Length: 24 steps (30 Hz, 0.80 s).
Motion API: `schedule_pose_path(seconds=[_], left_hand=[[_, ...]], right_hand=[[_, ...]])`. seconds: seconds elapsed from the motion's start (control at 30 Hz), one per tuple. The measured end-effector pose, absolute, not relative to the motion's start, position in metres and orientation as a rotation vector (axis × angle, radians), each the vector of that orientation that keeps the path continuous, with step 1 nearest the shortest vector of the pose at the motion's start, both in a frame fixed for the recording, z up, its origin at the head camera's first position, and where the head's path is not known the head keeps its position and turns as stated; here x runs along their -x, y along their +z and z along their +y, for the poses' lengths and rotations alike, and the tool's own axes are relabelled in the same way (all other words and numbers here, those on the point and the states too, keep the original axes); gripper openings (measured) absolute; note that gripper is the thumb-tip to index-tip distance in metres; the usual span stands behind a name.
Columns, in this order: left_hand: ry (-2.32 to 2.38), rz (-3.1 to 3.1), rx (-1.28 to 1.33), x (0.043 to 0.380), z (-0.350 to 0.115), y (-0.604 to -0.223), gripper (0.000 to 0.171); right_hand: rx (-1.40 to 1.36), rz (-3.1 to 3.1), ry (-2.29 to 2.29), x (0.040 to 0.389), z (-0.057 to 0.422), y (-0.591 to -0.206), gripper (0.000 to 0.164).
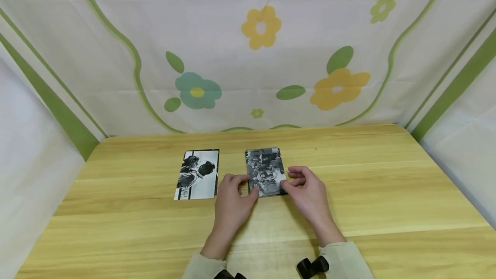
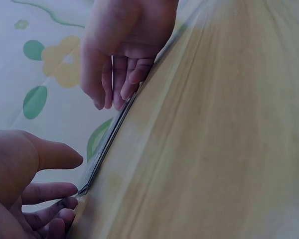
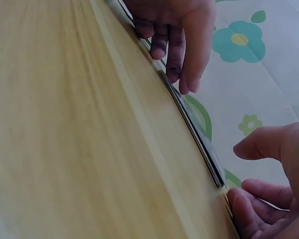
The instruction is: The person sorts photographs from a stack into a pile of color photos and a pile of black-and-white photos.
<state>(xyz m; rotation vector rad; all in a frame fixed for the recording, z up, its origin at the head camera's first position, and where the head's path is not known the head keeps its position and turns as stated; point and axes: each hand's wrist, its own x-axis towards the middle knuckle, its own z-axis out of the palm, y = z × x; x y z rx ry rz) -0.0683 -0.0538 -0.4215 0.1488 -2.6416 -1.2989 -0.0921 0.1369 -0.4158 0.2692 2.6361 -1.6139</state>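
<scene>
A thin stack of black-and-white photo cards (image 1: 265, 169) lies on the wooden table, its top picture showing a crowded scene. At its left edge is my left hand (image 1: 235, 199), index fingertip by the side and thumb at the near left corner. My right hand (image 1: 310, 193) flanks the opposite edge, with its thumb at the near right corner and the other fingers loosely bent beside it. In both wrist views the thumbs stand apart from the fingers, and the stack's layered edge (image 2: 109, 142) runs between the hands. Neither hand pinches the cards.
Left of the stack lies another black-and-white photo card (image 1: 197, 175) picturing two figures, with a dark edge showing beneath it. A floral cloth (image 1: 232, 55) hangs behind the table (image 1: 128, 210). Black wrist devices (image 1: 311, 266) sit at the light sleeves.
</scene>
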Motion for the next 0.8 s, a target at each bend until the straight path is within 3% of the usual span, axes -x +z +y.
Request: schedule_pose_path(seconds=[0.43,0.8], left_hand=[[-1.264,-2.679,-0.108,0.0687,-0.0526,-0.4251,0.055],[-1.304,-2.654,-0.15,0.0678,-0.0525,-0.4258,0.044]], right_hand=[[-0.254,2.686,-1.591,0.0922,0.132,-0.4188,0.046],[-0.256,2.708,-1.576,0.0918,0.1288,-0.4211,0.043]])
